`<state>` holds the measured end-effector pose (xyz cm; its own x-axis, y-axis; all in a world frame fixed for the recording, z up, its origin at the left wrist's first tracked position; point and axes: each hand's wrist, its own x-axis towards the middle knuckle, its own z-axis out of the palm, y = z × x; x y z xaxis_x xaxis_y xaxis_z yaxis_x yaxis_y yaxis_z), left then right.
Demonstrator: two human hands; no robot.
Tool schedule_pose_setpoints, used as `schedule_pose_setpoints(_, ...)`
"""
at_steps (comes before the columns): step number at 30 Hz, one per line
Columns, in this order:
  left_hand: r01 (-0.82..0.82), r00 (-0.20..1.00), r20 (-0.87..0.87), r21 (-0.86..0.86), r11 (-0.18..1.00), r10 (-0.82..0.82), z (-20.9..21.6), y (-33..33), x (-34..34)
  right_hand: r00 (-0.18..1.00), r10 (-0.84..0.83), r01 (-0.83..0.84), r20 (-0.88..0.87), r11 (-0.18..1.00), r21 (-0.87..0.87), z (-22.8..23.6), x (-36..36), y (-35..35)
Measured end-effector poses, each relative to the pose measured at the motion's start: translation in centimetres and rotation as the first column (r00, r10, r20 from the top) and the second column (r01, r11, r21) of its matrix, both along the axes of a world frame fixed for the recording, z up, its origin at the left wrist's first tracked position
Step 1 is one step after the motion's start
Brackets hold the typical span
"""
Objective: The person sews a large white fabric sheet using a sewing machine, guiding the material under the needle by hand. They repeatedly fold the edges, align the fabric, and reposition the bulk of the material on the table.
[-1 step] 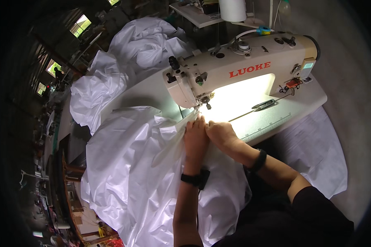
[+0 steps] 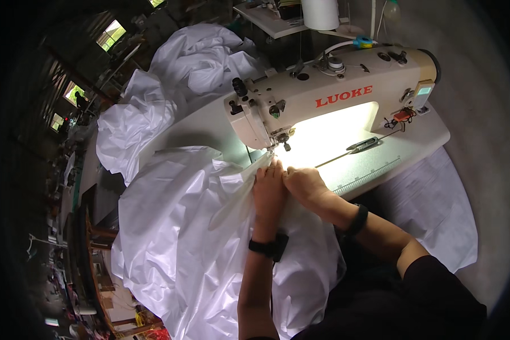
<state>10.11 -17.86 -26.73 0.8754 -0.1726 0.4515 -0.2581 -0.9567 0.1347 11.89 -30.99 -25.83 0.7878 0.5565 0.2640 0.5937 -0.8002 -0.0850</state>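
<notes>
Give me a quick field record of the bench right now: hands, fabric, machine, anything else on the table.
left hand: flat on the white fabric, just before the needle area; black watch on wrist
right hand: beside the left, touching it, pressing the fabric edge
fabric: large crumpled sheet, draped off the table's near-left side; more heaped behind the machine
sewing machine: cream, lamp lit under its arm
table: white, ruler strip along front edge
snips: on the table, right of the hands
thread cone: white, behind machine

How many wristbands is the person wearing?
2: a black wristband on the left hand wrist, another black band on the right hand wrist.
</notes>
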Motion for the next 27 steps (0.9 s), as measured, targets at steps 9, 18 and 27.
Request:
schedule_pose_setpoints(9,0.055,0.997,0.046,0.049,0.997,-0.058,-0.1,0.4,0.0,0.991,0.126,-0.129,0.039,0.988,0.079,-0.5,0.7,-0.8)
schedule_pose_setpoints(18,0.04,0.999,-0.022,-0.12,0.992,-0.043,0.8,0.0,-0.6,0.982,0.119,-0.078,-0.149,0.962,0.26,1.0,4.1,-2.8)
schedule_pose_setpoints(27,0.035,0.998,0.049,-0.039,0.999,-0.033,1.3,-0.4,-1.3,0.988,0.133,-0.111,-0.083,0.966,0.232,0.9,4.7,-1.6)
